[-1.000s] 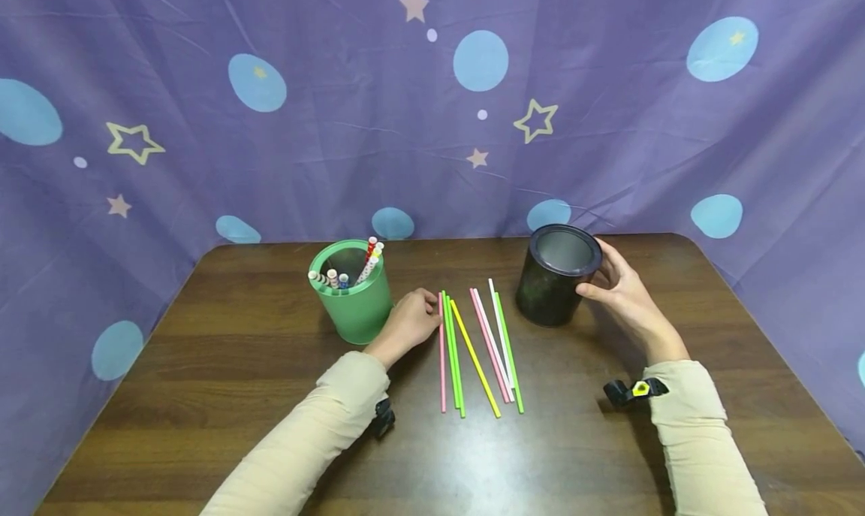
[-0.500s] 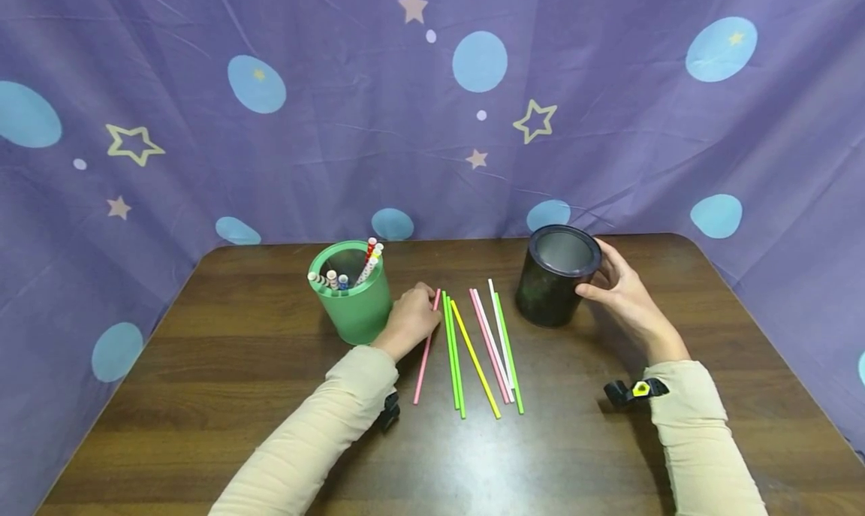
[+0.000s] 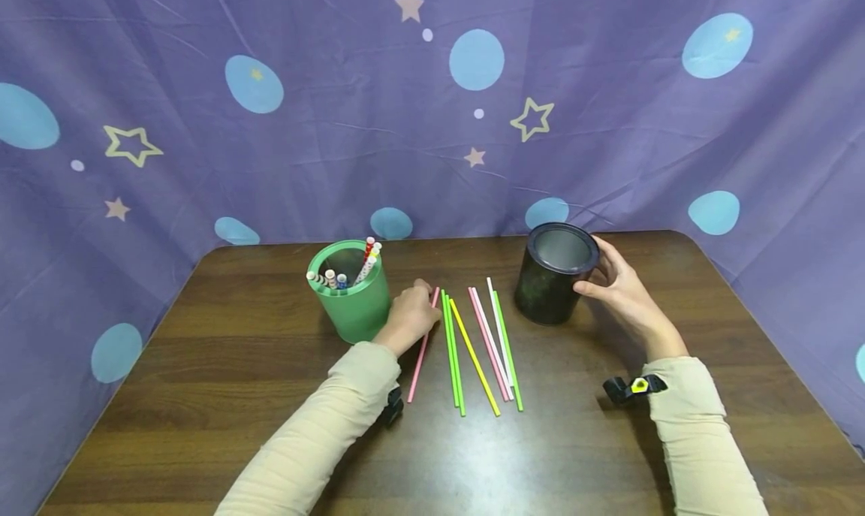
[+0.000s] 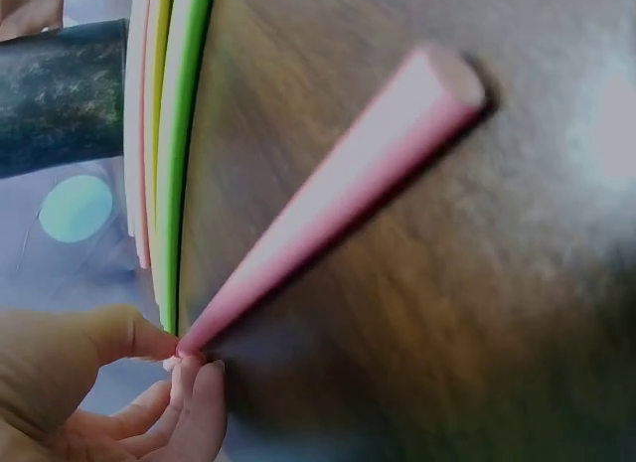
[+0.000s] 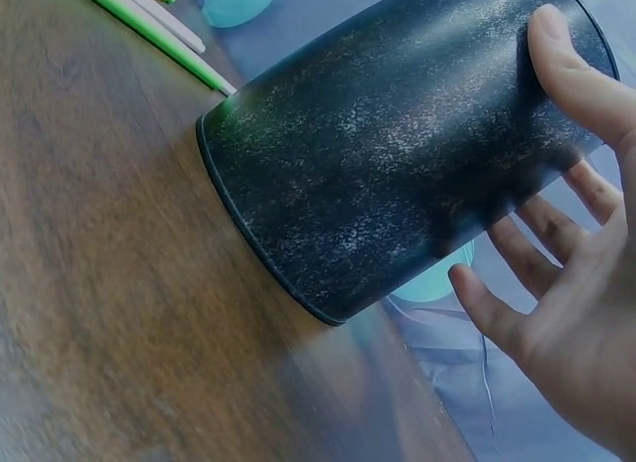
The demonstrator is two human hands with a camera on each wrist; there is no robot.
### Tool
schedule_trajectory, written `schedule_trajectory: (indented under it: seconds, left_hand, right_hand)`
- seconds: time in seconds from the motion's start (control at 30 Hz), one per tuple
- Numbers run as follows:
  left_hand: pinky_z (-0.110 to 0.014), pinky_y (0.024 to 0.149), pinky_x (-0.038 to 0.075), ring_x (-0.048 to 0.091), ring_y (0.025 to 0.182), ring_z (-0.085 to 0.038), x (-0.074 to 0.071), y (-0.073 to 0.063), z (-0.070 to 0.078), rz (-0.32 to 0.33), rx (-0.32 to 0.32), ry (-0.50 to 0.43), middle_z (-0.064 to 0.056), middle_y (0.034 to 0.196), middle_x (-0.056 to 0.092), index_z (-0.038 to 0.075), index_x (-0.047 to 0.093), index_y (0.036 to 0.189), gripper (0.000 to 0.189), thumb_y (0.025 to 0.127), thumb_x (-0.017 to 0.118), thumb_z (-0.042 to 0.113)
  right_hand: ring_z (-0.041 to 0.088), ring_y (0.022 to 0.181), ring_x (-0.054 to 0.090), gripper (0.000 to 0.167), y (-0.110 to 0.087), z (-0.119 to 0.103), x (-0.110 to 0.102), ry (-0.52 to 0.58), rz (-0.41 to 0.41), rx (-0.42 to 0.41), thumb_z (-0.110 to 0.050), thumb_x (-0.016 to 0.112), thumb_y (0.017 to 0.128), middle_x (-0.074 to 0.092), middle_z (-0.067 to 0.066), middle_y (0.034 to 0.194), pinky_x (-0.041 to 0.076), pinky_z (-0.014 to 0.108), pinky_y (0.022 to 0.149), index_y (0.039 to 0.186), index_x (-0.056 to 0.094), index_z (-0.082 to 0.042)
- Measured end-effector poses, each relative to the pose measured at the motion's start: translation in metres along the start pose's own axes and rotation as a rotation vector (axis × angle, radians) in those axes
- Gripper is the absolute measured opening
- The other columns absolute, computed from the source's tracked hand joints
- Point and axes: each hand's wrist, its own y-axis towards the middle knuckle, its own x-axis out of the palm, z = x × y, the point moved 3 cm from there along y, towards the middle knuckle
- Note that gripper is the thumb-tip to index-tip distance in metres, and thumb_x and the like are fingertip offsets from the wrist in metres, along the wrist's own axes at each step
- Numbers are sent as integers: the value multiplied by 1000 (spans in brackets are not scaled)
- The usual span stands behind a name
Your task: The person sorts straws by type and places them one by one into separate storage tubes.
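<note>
My left hand [image 3: 430, 300] pinches the far end of a pink straw [image 3: 420, 351], which lies slanted on the brown table [image 3: 236, 396], its near end pointing left. The left wrist view shows my fingertips [image 4: 184, 361] closed on that pink straw [image 4: 328, 204]. Beside it lie several more straws: two green [image 3: 453, 351], a yellow [image 3: 475, 358], then pink, white and green together [image 3: 498, 343]. My right hand [image 3: 595, 272] cups the right side of an upright black can [image 3: 553, 279]. In the right wrist view my thumb [image 5: 566, 65] lies on the can [image 5: 397, 154].
A green cup [image 3: 356, 313] with several patterned straws [image 3: 368, 259] stands just left of my left hand. A purple backdrop cloth [image 3: 432, 125] with stars and dots hangs behind the table and at both sides. Bare table shows toward the front edge.
My left hand has pinched the leftmost pink straw and swung its near end to the left, away from the green straws. The right hand and black can have stayed put.
</note>
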Motion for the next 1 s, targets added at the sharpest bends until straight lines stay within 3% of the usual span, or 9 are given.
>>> schedule_trajectory:
  seconds: [0.2,0.3,0.6,1.0]
  left_hand:
    - [-42,81,53,63,84,-29,-1,1,-2,-6,-55,-97,-14,90,68,-5,57,122,42,83,68,5]
    - [-38,79,53,64,84,-25,-3,1,2,-7,-49,-135,-10,91,69,-4,58,123,39,85,65,5]
    - [-36,81,55,65,95,-27,-25,-6,23,9,33,-251,-15,108,67,-4,55,128,36,93,61,5]
    - [-33,78,53,63,91,-25,-61,-18,60,57,212,-523,-13,106,59,-2,53,124,33,92,57,1]
  right_hand:
    - [13,114,52,77,0,0,1,-4,9,9,16,66,84,51,-7,135,46,21,89,150,36,-11]
    - [13,116,50,77,-1,0,1,-9,10,10,16,66,84,50,-7,136,46,21,90,150,35,-10]
    - [12,124,44,78,0,3,0,-8,2,33,13,65,86,46,-4,141,42,20,95,152,33,-13]
    - [11,125,43,77,0,1,0,-13,0,14,13,66,86,47,-5,139,41,20,96,151,34,-12]
